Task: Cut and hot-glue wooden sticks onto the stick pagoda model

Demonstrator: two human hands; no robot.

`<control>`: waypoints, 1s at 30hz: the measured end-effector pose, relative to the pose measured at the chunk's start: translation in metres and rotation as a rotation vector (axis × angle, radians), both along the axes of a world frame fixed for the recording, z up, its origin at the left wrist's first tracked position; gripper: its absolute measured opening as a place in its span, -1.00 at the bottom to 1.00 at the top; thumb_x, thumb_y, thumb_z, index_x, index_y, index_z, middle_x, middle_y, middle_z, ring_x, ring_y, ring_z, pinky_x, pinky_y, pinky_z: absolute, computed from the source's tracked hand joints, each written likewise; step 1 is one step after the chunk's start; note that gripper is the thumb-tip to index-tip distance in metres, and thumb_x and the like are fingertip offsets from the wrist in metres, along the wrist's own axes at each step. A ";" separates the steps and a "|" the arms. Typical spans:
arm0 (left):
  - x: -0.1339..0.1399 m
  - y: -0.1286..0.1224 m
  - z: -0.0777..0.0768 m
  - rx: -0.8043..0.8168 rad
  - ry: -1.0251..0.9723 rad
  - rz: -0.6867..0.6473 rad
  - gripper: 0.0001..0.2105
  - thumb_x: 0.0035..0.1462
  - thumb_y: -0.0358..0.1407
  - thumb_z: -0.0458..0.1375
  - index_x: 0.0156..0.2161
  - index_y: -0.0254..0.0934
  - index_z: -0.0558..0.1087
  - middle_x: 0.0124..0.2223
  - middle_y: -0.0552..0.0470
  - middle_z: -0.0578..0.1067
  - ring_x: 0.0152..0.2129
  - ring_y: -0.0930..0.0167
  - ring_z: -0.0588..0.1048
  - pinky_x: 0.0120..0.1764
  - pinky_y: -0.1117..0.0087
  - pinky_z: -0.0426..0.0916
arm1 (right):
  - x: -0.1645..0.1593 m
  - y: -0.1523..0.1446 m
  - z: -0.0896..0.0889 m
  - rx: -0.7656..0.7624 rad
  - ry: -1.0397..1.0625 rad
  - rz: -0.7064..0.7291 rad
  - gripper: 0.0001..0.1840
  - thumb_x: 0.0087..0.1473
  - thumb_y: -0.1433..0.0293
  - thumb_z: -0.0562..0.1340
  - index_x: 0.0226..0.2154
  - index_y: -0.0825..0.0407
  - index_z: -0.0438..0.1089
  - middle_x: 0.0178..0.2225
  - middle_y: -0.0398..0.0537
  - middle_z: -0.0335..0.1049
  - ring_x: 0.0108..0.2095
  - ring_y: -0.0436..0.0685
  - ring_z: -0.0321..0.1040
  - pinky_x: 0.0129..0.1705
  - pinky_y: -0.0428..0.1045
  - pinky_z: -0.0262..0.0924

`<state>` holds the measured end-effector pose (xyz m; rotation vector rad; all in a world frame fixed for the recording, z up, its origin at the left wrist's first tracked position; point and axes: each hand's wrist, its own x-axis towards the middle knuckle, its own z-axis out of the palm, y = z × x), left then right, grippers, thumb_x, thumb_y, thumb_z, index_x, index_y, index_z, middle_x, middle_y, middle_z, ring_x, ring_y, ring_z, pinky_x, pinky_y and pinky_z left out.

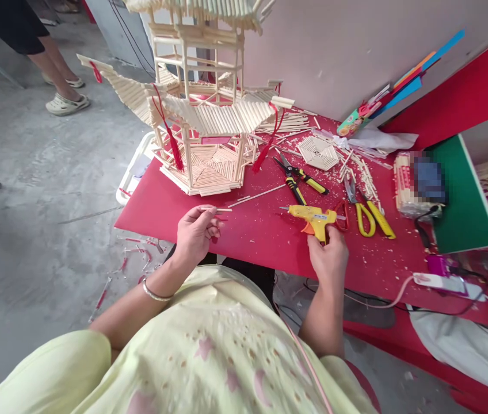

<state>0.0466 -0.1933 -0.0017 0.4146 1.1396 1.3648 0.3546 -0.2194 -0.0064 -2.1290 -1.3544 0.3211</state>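
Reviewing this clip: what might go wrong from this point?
The yellow plastic glue gun in the right hand, if hot, could burn the left hand. The thin pale wooden stick pinched in that left hand might slip or snap. The glue gun might also knock the black-and-yellow pliers lying just beyond it.

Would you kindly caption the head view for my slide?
Left hand pinches a stick; right hand holds a glue gun.

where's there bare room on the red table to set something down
The red tabletop is mostly bare between the left hand and the hot glue gun, and lightly littered between the right hand and the power strip. Behind the hot glue gun it's crowded: pliers, loose sticks, hexagonal stick panel.
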 end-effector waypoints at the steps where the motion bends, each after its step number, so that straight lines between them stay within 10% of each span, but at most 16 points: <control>1: -0.002 -0.001 0.000 -0.003 -0.004 0.004 -0.66 -0.08 -0.18 0.48 -0.28 -0.29 0.48 -0.48 0.09 0.55 -0.65 0.51 0.49 -0.60 0.53 0.35 | -0.008 -0.003 0.003 0.017 0.120 0.010 -0.53 0.06 0.18 0.24 0.02 -0.01 0.44 -0.21 0.10 0.56 -0.17 0.35 0.51 -0.08 0.18 0.39; 7: -0.012 -0.004 0.005 0.035 0.026 0.062 -0.69 -0.12 -0.24 0.48 -0.32 -0.31 0.50 -0.39 0.05 0.60 -0.62 0.53 0.50 -0.62 0.55 0.35 | -0.092 -0.018 0.025 0.067 0.585 0.317 -0.63 0.16 0.14 0.24 -0.03 -0.07 0.41 -0.35 -0.13 0.46 -0.40 0.12 0.37 -0.31 0.00 0.31; 12: -0.015 -0.003 0.004 0.019 -0.004 0.070 -0.69 -0.11 -0.25 0.48 -0.30 -0.31 0.49 -0.35 0.02 0.61 -0.55 0.50 0.56 -0.60 0.57 0.35 | -0.137 -0.007 0.025 0.172 0.248 0.238 -0.48 0.04 -0.08 0.41 -0.18 -0.05 0.38 -0.35 -0.05 0.45 -0.40 0.14 0.36 -0.23 0.06 0.36; 21: -0.035 -0.014 0.003 0.259 0.227 0.136 -0.70 -0.01 -0.14 0.48 -0.32 -0.29 0.53 -0.41 0.07 0.57 -0.61 0.54 0.49 -0.62 0.56 0.35 | -0.132 0.002 0.011 0.340 0.064 0.139 -0.44 0.07 -0.16 0.36 -0.23 -0.01 0.39 -0.44 -0.08 0.45 -0.46 0.14 0.42 -0.31 0.04 0.40; 30: -0.028 -0.008 -0.012 0.190 0.449 -0.200 -0.75 0.06 -0.13 0.40 -0.27 -0.27 0.58 -0.40 -0.02 0.63 -0.53 0.38 0.59 -0.51 0.44 0.45 | -0.120 0.001 0.003 0.341 -0.028 0.127 -0.44 0.11 -0.16 0.33 -0.23 0.01 0.41 -0.41 -0.07 0.49 -0.45 0.12 0.44 -0.33 0.00 0.34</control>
